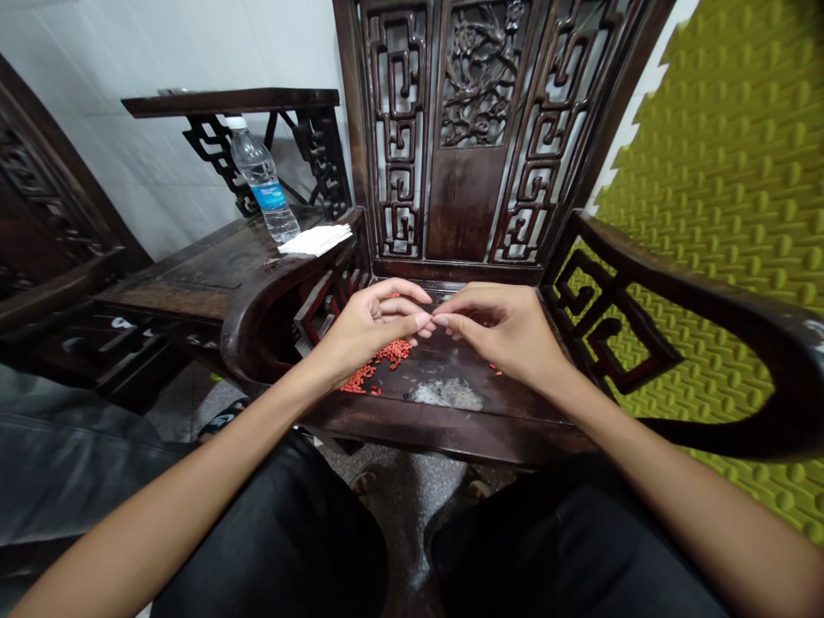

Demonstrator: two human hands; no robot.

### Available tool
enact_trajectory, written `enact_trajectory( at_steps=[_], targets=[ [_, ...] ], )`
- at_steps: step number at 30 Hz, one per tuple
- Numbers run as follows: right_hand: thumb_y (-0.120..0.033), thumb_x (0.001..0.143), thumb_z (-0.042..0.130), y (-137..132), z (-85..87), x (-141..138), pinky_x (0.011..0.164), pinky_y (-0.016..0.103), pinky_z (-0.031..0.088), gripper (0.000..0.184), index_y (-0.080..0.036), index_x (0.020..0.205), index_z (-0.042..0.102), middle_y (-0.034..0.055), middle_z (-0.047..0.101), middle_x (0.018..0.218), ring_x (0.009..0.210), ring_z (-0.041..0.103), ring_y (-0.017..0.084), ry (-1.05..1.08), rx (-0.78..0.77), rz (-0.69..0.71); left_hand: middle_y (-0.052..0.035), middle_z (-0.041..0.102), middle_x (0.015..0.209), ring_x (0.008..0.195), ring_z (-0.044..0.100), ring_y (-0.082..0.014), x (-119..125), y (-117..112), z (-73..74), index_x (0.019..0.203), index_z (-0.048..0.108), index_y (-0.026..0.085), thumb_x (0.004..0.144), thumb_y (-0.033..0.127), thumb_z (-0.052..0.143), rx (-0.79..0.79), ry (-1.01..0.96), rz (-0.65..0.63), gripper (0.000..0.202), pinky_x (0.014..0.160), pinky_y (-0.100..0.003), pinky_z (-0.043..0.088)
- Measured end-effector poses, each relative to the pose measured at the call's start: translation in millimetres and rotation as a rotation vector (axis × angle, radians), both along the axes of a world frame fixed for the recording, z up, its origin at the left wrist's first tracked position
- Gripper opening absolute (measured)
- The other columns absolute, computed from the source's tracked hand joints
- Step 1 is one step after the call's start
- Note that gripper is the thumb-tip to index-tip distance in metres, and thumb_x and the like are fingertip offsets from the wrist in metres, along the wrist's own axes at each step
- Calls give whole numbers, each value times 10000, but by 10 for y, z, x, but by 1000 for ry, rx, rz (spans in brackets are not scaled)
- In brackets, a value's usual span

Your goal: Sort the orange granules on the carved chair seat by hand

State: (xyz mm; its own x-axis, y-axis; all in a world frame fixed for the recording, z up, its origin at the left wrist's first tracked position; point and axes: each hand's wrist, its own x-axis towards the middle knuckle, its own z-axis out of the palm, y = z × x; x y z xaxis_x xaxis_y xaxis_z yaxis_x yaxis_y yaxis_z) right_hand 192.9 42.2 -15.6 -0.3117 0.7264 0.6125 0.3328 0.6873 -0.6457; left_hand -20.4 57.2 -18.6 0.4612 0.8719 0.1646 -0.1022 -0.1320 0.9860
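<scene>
Both my hands meet over the dark wooden chair seat (515, 412). My left hand (370, 326) is curled with thumb and forefinger pinched together. My right hand (502, 330) is pinched the same way, its fingertips touching those of the left. Whatever sits between the fingertips is too small to make out. Under the left hand lies a heap of small orange-red pieces (379, 365). A little pile of white grains (447, 393) lies on the seat in front of the hands. A few stray red pieces (494, 369) lie under the right hand.
The carved chair back (480, 129) rises behind the hands, with curved armrests (675, 275) at either side. On the side table (193, 275) to the left stand a plastic water bottle (263, 178) and a folded white tissue (315, 240). Green foam panelling (740, 154) covers the right wall.
</scene>
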Motion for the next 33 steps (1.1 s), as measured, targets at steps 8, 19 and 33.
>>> enact_trajectory(
  at_steps=[8, 19, 33],
  targets=[
    [-328, 907, 770, 2, -35, -17, 669, 296, 506, 169, -174, 845, 806, 44, 761, 807, 720, 676, 154, 45, -43, 15, -26, 758, 842, 819, 736, -139, 6, 1, 6, 1066, 673, 142, 831, 257, 835, 9, 11, 15, 308, 772, -241, 582],
    [-339, 867, 802, -11, -48, -45, 569, 274, 500, 202, -149, 801, 795, 53, 726, 757, 662, 658, 148, 116, -94, 33, -26, 759, 831, 808, 733, -140, 5, 4, -6, 1073, 666, 144, 825, 249, 840, -2, 0, -7, 320, 770, -241, 580],
    [-541, 763, 860, -19, -48, -93, 560, 295, 561, 369, -174, 757, 815, 56, 736, 734, 608, 664, 150, 200, -276, 86, -37, 760, 832, 765, 732, -155, 2, -11, -2, 1092, 638, 156, 832, 302, 831, 55, 81, -57, 355, 735, -265, 570]
  ],
)
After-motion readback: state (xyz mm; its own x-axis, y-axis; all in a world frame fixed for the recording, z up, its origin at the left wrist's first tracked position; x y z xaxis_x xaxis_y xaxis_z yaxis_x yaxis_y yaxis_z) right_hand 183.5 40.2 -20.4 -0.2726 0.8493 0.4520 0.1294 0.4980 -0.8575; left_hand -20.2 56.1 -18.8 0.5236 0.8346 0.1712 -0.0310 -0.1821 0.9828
